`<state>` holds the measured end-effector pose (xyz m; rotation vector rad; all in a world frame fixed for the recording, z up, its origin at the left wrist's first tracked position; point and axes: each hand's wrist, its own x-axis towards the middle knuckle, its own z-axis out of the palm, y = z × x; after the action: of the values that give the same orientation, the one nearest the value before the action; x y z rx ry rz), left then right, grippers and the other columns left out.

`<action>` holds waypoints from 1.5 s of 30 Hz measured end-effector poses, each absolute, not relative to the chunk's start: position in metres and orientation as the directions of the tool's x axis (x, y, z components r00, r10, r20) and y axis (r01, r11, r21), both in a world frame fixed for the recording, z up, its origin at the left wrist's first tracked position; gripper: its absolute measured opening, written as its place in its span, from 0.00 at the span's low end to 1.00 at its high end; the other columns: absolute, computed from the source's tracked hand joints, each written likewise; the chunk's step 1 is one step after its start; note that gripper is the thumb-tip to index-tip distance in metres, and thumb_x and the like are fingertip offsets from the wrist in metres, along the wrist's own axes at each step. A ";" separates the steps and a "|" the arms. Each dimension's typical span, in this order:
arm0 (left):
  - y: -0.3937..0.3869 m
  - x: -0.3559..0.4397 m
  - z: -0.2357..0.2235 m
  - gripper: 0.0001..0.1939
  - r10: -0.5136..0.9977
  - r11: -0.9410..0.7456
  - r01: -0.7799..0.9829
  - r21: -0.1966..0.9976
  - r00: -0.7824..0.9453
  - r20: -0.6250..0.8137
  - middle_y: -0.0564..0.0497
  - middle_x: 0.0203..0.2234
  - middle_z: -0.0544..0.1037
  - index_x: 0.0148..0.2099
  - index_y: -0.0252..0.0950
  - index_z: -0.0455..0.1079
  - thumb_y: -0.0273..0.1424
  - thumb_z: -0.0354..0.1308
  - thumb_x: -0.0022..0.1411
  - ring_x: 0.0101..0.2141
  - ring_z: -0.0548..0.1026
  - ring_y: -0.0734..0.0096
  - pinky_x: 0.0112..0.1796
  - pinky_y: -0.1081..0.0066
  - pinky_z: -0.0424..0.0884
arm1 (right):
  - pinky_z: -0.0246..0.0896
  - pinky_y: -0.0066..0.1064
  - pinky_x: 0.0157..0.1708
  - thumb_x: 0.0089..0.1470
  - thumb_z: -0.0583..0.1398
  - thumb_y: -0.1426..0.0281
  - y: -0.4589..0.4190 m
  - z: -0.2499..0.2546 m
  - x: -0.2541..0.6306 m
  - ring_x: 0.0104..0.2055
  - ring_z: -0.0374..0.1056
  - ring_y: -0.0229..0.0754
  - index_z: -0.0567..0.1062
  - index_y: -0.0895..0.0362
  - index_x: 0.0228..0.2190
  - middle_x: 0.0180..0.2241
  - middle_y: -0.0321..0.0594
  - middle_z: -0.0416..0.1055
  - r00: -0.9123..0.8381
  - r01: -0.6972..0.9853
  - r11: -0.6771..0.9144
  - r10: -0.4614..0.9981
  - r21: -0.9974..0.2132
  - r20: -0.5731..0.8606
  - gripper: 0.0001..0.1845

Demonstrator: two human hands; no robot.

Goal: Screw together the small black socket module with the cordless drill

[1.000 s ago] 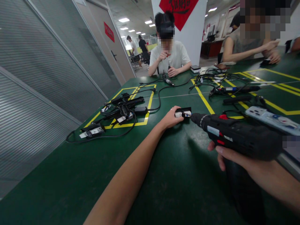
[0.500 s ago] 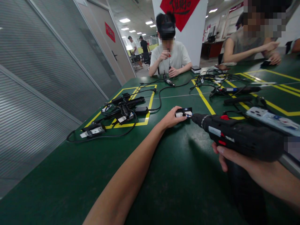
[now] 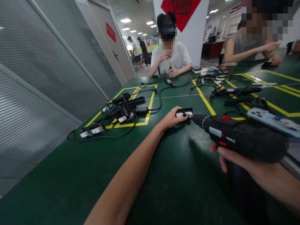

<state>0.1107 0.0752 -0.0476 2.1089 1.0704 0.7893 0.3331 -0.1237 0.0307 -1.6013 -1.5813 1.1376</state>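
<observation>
My left hand (image 3: 172,118) grips a small black casing with a white inside (image 3: 187,110) and steadies it on the green table. Closed around the handle of a black cordless drill (image 3: 246,137) is my right hand (image 3: 241,158). The drill lies level and points left, its chuck close to the right end of the casing. Whether the bit touches the casing is too small to tell. Part of the casing is hidden behind my left fingers.
Black devices with cables (image 3: 125,109) lie at the left, beside a black-and-white piece (image 3: 93,131). A phone (image 3: 272,117) and a tangle of cables (image 3: 217,76) are on the right. Two people (image 3: 171,56) sit at the table's far side. Yellow tape (image 3: 203,97) marks the table.
Both hands, the casing and the drill stay almost where they were. The view has shifted very slightly. Across the table, a red thing at the person's raised fingers no longer shows.
</observation>
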 end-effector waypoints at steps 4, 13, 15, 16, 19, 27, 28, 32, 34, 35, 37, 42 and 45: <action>0.075 0.111 -0.047 0.27 0.851 -0.458 0.475 0.752 0.480 0.215 0.48 0.41 0.72 0.52 0.36 0.63 0.43 0.60 0.54 0.37 0.71 0.69 0.40 0.70 0.68 | 0.62 0.38 0.37 0.49 0.57 0.46 -0.124 0.029 0.335 0.28 0.70 0.46 0.79 0.48 0.29 0.21 0.34 0.74 -0.091 0.446 -0.120 0.980 -0.887 -0.179 0.21; 0.076 0.111 -0.046 0.28 0.851 -0.446 0.468 0.763 0.485 0.200 0.48 0.40 0.72 0.52 0.36 0.63 0.44 0.61 0.53 0.37 0.71 0.69 0.39 0.69 0.68 | 0.61 0.37 0.40 0.52 0.56 0.47 -0.127 0.028 0.338 0.32 0.72 0.45 0.74 0.50 0.15 0.23 0.34 0.74 -0.123 0.488 -0.081 0.980 -0.869 -0.160 0.25; 0.076 0.111 -0.046 0.27 0.851 -0.444 0.469 0.764 0.486 0.196 0.48 0.40 0.72 0.52 0.36 0.63 0.44 0.61 0.53 0.37 0.71 0.69 0.40 0.69 0.68 | 0.61 0.37 0.40 0.52 0.56 0.48 -0.126 0.027 0.338 0.32 0.71 0.45 0.74 0.50 0.15 0.23 0.33 0.74 -0.124 0.496 -0.062 0.982 -0.866 -0.141 0.25; 0.076 0.111 -0.046 0.27 0.851 -0.445 0.468 0.764 0.487 0.197 0.48 0.40 0.73 0.52 0.36 0.63 0.44 0.61 0.53 0.37 0.71 0.69 0.40 0.69 0.68 | 0.61 0.36 0.39 0.52 0.56 0.48 -0.125 0.026 0.338 0.31 0.71 0.44 0.74 0.50 0.14 0.22 0.33 0.74 -0.122 0.506 -0.053 0.984 -0.861 -0.133 0.26; 0.075 0.111 -0.046 0.27 0.847 -0.450 0.462 0.764 0.492 0.201 0.48 0.41 0.73 0.52 0.36 0.63 0.43 0.60 0.53 0.37 0.71 0.69 0.39 0.69 0.68 | 0.60 0.35 0.37 0.52 0.56 0.47 -0.123 0.024 0.338 0.29 0.70 0.43 0.73 0.50 0.13 0.21 0.32 0.73 -0.112 0.528 -0.061 0.984 -0.847 -0.141 0.27; 0.077 0.110 -0.048 0.27 0.841 -0.461 0.447 0.766 0.496 0.216 0.49 0.40 0.73 0.52 0.36 0.63 0.44 0.60 0.53 0.37 0.71 0.69 0.38 0.70 0.68 | 0.60 0.36 0.37 0.53 0.54 0.47 -0.124 0.024 0.339 0.29 0.70 0.43 0.73 0.50 0.14 0.22 0.32 0.73 -0.118 0.547 -0.091 0.976 -0.832 -0.184 0.27; 0.077 0.110 -0.048 0.27 0.843 -0.459 0.451 0.766 0.492 0.215 0.49 0.40 0.73 0.52 0.36 0.63 0.44 0.60 0.53 0.37 0.71 0.69 0.39 0.70 0.68 | 0.60 0.36 0.37 0.53 0.55 0.47 -0.124 0.024 0.339 0.29 0.70 0.44 0.73 0.50 0.14 0.22 0.32 0.73 -0.118 0.541 -0.089 0.976 -0.836 -0.181 0.27; 0.077 0.111 -0.048 0.27 0.850 -0.451 0.461 0.764 0.482 0.211 0.49 0.40 0.73 0.51 0.36 0.63 0.44 0.61 0.52 0.37 0.71 0.69 0.39 0.69 0.68 | 0.61 0.38 0.37 0.53 0.55 0.47 -0.122 0.023 0.339 0.29 0.70 0.44 0.73 0.50 0.14 0.21 0.33 0.73 -0.120 0.535 -0.064 0.981 -0.842 -0.151 0.27; 0.077 0.111 -0.048 0.27 0.847 -0.452 0.454 0.768 0.487 0.211 0.49 0.40 0.73 0.51 0.36 0.63 0.44 0.61 0.53 0.37 0.71 0.69 0.39 0.69 0.68 | 0.61 0.38 0.37 0.53 0.55 0.48 -0.123 0.023 0.339 0.29 0.71 0.45 0.73 0.50 0.13 0.22 0.34 0.73 -0.127 0.529 -0.054 0.982 -0.847 -0.141 0.27; 0.077 0.111 -0.047 0.27 0.846 -0.452 0.450 0.771 0.489 0.211 0.49 0.39 0.73 0.51 0.36 0.63 0.44 0.61 0.53 0.36 0.71 0.69 0.39 0.69 0.68 | 0.61 0.38 0.37 0.52 0.55 0.47 -0.123 0.024 0.338 0.29 0.71 0.45 0.73 0.50 0.13 0.21 0.34 0.73 -0.124 0.527 -0.052 0.983 -0.848 -0.138 0.27; 0.077 0.110 -0.047 0.27 0.847 -0.448 0.444 0.776 0.489 0.209 0.49 0.39 0.73 0.51 0.36 0.63 0.43 0.61 0.53 0.36 0.71 0.70 0.38 0.69 0.68 | 0.61 0.38 0.36 0.52 0.55 0.47 -0.123 0.026 0.337 0.28 0.70 0.44 0.73 0.50 0.13 0.21 0.34 0.73 -0.112 0.531 -0.061 0.984 -0.845 -0.141 0.27; 0.075 0.111 -0.044 0.27 0.851 -0.434 0.449 0.781 0.488 0.192 0.49 0.39 0.73 0.51 0.36 0.63 0.42 0.61 0.53 0.36 0.71 0.70 0.38 0.70 0.68 | 0.61 0.38 0.35 0.51 0.54 0.47 -0.122 0.029 0.334 0.27 0.69 0.45 0.72 0.50 0.11 0.20 0.35 0.72 -0.093 0.559 -0.078 0.983 -0.825 -0.156 0.28; 0.074 0.111 -0.044 0.27 0.854 -0.428 0.451 0.783 0.485 0.188 0.48 0.40 0.73 0.52 0.36 0.63 0.42 0.61 0.53 0.37 0.71 0.70 0.39 0.70 0.68 | 0.61 0.39 0.37 0.50 0.55 0.46 -0.122 0.028 0.335 0.29 0.70 0.46 0.73 0.50 0.12 0.21 0.35 0.73 -0.094 0.529 -0.089 0.982 -0.844 -0.163 0.27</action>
<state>0.1107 0.0743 -0.0439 2.0597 1.0720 0.7703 0.3351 -0.1219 0.0282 -1.6488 -1.6536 1.1011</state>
